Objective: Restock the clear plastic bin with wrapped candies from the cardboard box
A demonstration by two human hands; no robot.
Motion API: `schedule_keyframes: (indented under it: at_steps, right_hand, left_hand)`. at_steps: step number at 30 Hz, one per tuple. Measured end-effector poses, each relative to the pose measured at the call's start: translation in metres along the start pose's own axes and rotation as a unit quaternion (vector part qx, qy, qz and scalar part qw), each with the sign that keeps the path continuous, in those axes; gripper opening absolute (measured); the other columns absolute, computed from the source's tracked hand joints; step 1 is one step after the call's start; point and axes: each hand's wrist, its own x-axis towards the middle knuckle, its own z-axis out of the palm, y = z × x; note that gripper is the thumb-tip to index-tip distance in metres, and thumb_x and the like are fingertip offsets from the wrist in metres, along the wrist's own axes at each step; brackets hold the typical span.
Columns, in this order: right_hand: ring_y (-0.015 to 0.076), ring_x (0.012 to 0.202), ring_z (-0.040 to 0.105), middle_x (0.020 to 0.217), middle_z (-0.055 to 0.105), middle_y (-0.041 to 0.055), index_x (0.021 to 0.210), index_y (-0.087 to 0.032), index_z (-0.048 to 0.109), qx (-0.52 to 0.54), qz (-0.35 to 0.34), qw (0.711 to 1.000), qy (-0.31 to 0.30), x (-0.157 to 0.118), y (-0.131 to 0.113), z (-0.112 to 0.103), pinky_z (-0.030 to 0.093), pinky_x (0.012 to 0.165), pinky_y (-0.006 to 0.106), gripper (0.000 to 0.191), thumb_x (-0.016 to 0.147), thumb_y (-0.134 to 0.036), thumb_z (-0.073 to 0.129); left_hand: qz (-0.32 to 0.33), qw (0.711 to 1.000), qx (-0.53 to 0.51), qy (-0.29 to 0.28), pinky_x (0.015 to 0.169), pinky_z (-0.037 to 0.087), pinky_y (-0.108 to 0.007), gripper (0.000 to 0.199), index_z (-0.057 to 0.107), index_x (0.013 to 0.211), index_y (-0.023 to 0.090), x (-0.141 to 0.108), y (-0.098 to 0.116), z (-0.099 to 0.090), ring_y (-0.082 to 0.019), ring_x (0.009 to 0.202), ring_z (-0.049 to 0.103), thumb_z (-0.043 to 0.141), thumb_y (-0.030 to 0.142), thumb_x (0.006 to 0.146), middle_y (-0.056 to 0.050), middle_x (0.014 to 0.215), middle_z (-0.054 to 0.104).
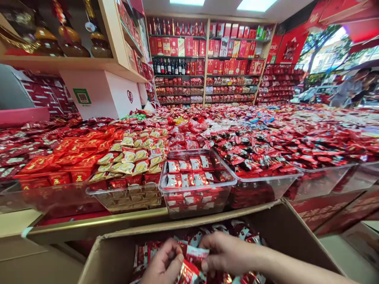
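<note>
Grip of the right hand [222,252] is closed on a small red-and-white plastic packet [195,252], held between thumb and fingers. Opposite it, the left hand [166,262] has its thumb and fingertips drawn together, close to that same packet and to a shiny red packet with gold print [190,273]; I cannot tell which of them it pinches, if either. Both hands are inside an open brown cardboard box [102,252], above a loose heap of similar red-and-white packets [142,254].

Just beyond the box is a table with a gold-coloured edge [100,225]. A rectangular clear plastic bin [198,186] stands at the front, partly filled with red-and-white packets in rows. To its left are cream-and-gold packets [134,156], then bright red packets with gold print [77,159]; to its right, a heap of red-and-black packets [260,152]. Many more wrapped packets spread behind. Wooden shelves [206,59] at the back hold bottles and red boxes. At far right, blurred people [352,90] stand near trees and cars.
</note>
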Motion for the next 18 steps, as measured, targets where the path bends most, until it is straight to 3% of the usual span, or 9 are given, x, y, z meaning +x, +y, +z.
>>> schedule_keyframes:
  at_steps: [2, 6, 13, 15, 17, 18]
  right_hand:
    - [0.0079, 0.056, 0.048, 0.065, 0.055, -0.0007, 0.085, -0.014, 0.056, 0.082, -0.015, 0.996, -0.01, -0.002, 0.001, -0.003, 0.036, 0.051, 0.017, 0.026, 0.072, -0.036, 0.054]
    - [0.0078, 0.056, 0.05, 0.064, 0.053, -0.0015, 0.079, -0.013, 0.053, 0.176, -0.018, 0.984, -0.019, -0.004, -0.003, -0.004, 0.037, 0.053, 0.018, 0.033, 0.066, -0.043, 0.06]
    - [0.0056, 0.047, 0.048, 0.061, 0.05, -0.0039, 0.073, -0.014, 0.046, 0.226, -0.026, 0.973, -0.036, -0.008, -0.011, 0.005, 0.038, 0.05, 0.019, 0.036, 0.069, -0.048, 0.054]
    - [0.0069, 0.049, 0.049, 0.06, 0.049, -0.0033, 0.072, -0.014, 0.046, 0.179, -0.041, 0.983, -0.008, -0.01, -0.011, 0.008, 0.038, 0.05, 0.02, 0.031, 0.074, -0.045, 0.049]
    - [0.0087, 0.053, 0.048, 0.061, 0.051, -0.0013, 0.072, -0.014, 0.049, 0.029, -0.065, 0.995, 0.074, -0.013, -0.011, 0.01, 0.036, 0.05, 0.02, 0.026, 0.079, -0.039, 0.043]
    - [0.0099, 0.056, 0.048, 0.062, 0.052, 0.0003, 0.074, -0.014, 0.05, -0.076, -0.084, 0.986, 0.126, -0.014, -0.011, 0.012, 0.036, 0.052, 0.021, 0.024, 0.081, -0.035, 0.042]
  left_hand:
    - [0.002, 0.997, -0.082, 0.017, 0.06, 0.039, -0.022, 0.016, 0.048, 0.073, 0.02, -0.002, 0.004, 0.001, -0.011, 0.064, 0.048, 0.058, 0.032, 0.07, 0.005, 0.066, 0.051]
    - [-0.022, 0.988, -0.154, -0.018, 0.071, 0.042, -0.027, 0.031, 0.049, 0.101, 0.022, -0.004, 0.017, 0.007, -0.017, 0.08, 0.054, 0.058, 0.029, 0.072, -0.001, 0.085, 0.061]
    - [-0.036, 0.993, -0.112, -0.011, 0.057, 0.045, -0.023, 0.021, 0.066, 0.078, 0.017, -0.007, 0.025, 0.016, -0.013, 0.061, 0.051, 0.052, 0.032, 0.076, 0.001, 0.066, 0.061]
    - [-0.064, 0.988, -0.138, 0.006, 0.055, 0.044, -0.021, 0.021, 0.065, 0.077, 0.017, -0.009, 0.028, 0.017, -0.012, 0.059, 0.051, 0.053, 0.033, 0.075, 0.002, 0.065, 0.061]
    - [-0.108, 0.975, -0.19, 0.029, 0.052, 0.042, -0.02, 0.024, 0.063, 0.082, 0.017, -0.01, 0.032, 0.019, -0.012, 0.058, 0.054, 0.051, 0.038, 0.075, 0.001, 0.067, 0.062]
    - [-0.134, 0.964, -0.227, 0.035, 0.052, 0.041, -0.021, 0.028, 0.061, 0.087, 0.018, -0.011, 0.034, 0.021, -0.012, 0.059, 0.055, 0.049, 0.041, 0.076, 0.0, 0.071, 0.063]
